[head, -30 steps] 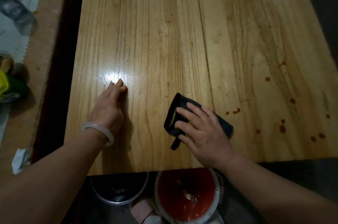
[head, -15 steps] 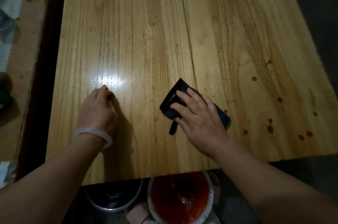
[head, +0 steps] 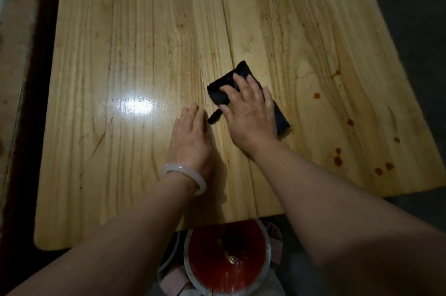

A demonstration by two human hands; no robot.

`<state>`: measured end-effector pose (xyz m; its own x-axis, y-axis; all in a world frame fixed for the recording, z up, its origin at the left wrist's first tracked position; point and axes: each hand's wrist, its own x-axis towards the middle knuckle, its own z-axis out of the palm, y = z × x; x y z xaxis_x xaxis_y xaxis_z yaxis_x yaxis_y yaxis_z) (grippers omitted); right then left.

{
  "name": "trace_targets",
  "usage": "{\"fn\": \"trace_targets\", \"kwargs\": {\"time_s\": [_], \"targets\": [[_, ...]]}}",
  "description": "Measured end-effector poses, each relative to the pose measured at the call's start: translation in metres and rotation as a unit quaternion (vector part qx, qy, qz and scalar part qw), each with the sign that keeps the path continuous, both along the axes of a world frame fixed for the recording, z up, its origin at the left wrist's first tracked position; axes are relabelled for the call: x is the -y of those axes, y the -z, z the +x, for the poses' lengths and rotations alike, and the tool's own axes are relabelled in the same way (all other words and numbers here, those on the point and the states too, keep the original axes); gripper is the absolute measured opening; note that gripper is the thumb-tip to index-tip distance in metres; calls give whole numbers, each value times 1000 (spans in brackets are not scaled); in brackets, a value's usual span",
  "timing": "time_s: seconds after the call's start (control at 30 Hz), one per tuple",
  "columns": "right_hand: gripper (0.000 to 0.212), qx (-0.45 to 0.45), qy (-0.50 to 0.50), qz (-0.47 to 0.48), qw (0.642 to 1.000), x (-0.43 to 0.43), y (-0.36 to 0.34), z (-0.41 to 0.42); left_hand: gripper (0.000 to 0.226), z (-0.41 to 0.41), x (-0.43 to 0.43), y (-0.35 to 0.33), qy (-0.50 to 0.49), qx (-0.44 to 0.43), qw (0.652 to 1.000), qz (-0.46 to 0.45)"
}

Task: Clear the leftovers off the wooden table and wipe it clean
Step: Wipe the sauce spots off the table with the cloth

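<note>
right hand (head: 251, 117): is pressing flat, fingers spread, on the black cloth (head: 218, 93).
black cloth: is lying under that palm, just right of the left hand (head: 190, 141).
left hand: is resting flat on the counter (head: 120, 54), fingers straight, holding nothing.
red spots (head: 337, 161): are dotting the counter right of the right hand.
red bowl (head: 186, 251): is sitting between the forearms, off the counter.
</note>
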<state>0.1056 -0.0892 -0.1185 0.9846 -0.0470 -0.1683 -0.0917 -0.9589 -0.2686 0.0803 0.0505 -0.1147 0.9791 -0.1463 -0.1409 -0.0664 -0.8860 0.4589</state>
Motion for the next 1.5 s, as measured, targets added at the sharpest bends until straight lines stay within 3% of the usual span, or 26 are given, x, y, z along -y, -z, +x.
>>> {"fn": "trace_targets", "kwargs": {"time_s": [0.5,0.87,1.1,1.5], "targets": [[49,41,50,21,998,-14,4,-77,54,-10,3,14,6,41,999,31],[47,61,-38,-6,997,1,12,-117,71,-13,4,19,22,41,997,56],[45,70,-89,-12,994,30,13,-105,57,-13,2,26,13,64,996,64],[48,33,-27,-21,999,65,8,-39,57,-12,1,33,16,90,993,70]]}}
